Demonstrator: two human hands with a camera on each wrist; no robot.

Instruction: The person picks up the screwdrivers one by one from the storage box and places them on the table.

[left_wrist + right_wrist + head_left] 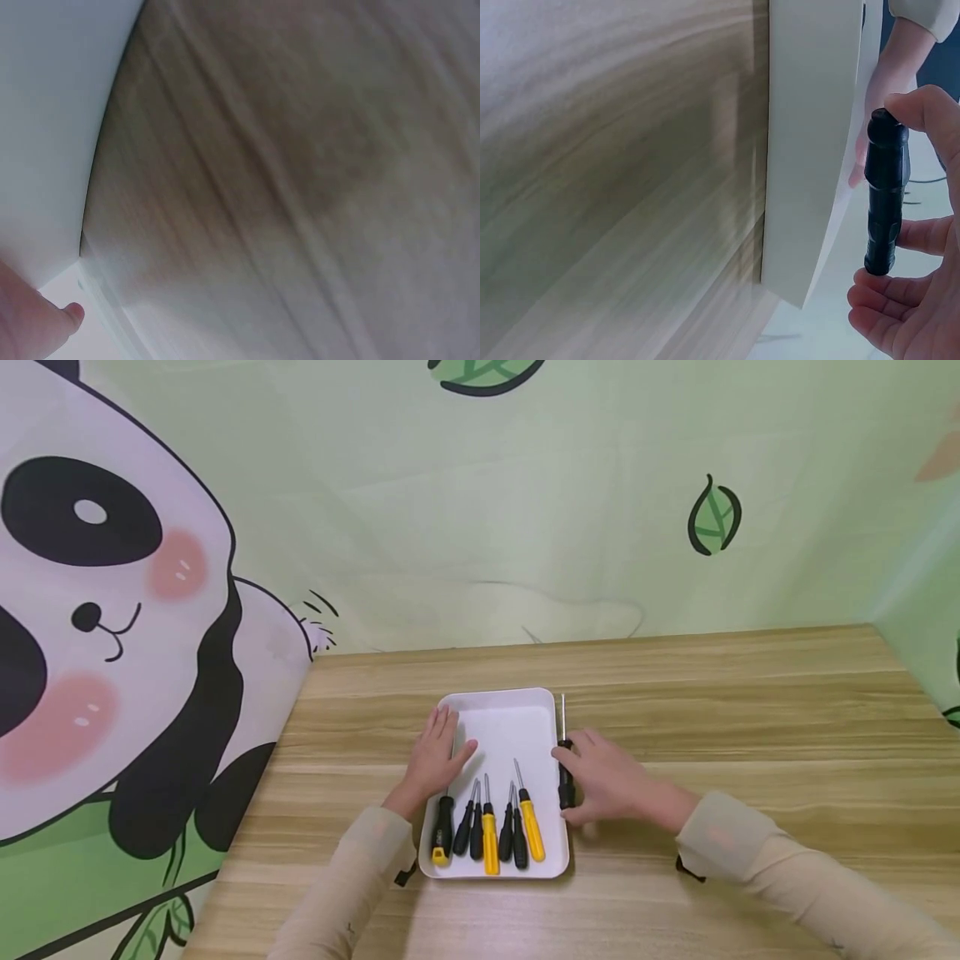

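Note:
A white tray (502, 718) holds several screwdrivers with tips toward its far end: a thick black-and-yellow one (442, 831) at the left, small black ones, and two with yellow handles (491, 843). My left hand (435, 756) lies at the tray's left side, fingers straight, over the thick screwdriver's shaft. Just outside the tray's right edge, my right hand (607, 777) grips a black-handled screwdriver (566, 785), its shaft pointing away from me. In the right wrist view, thumb and fingers pinch the black handle (885, 195) at its ends, beside the tray wall (810, 150).
The wooden table (787, 735) extends on both sides of the tray. Behind it hangs a pale green backdrop (570, 510) with leaves and a large panda at the left. The left wrist view shows mostly table surface (262, 187) and the tray's side (52, 127).

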